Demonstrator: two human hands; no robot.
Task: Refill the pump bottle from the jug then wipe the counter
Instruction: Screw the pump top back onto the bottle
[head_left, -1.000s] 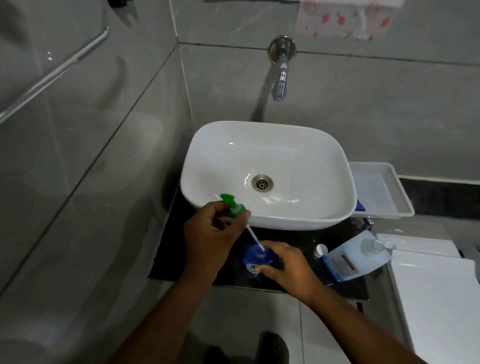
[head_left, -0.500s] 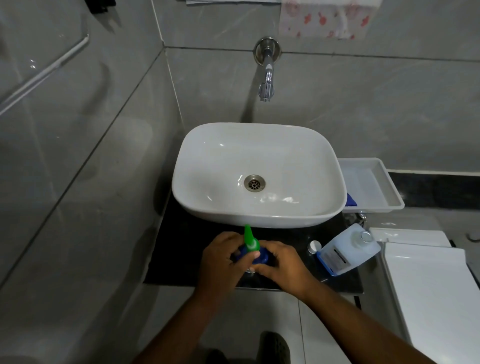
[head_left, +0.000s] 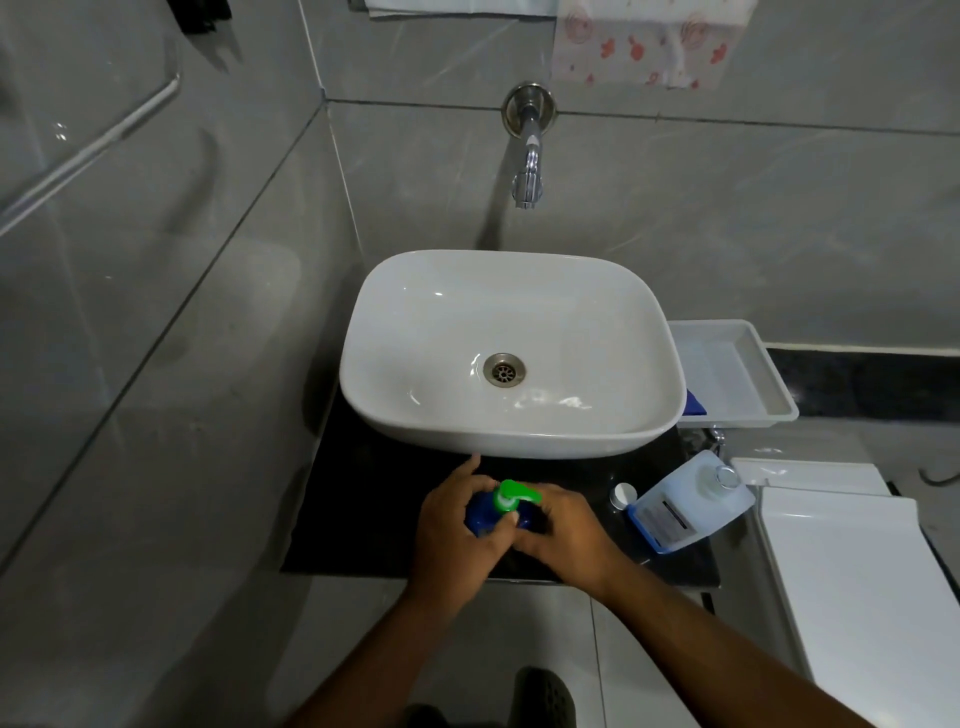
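Standing on the black counter (head_left: 374, 519), the blue plastic pump bottle (head_left: 480, 512) with green pump head (head_left: 511, 496) was gripped between left hand (head_left: 457, 535) and right hand (head_left: 569, 532).

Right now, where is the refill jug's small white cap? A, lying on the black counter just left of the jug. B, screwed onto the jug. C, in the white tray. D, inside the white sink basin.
A: the small white cap lies loose on the black counter, beside the refill jug, whose neck is open, while both hands hold the pump bottle.
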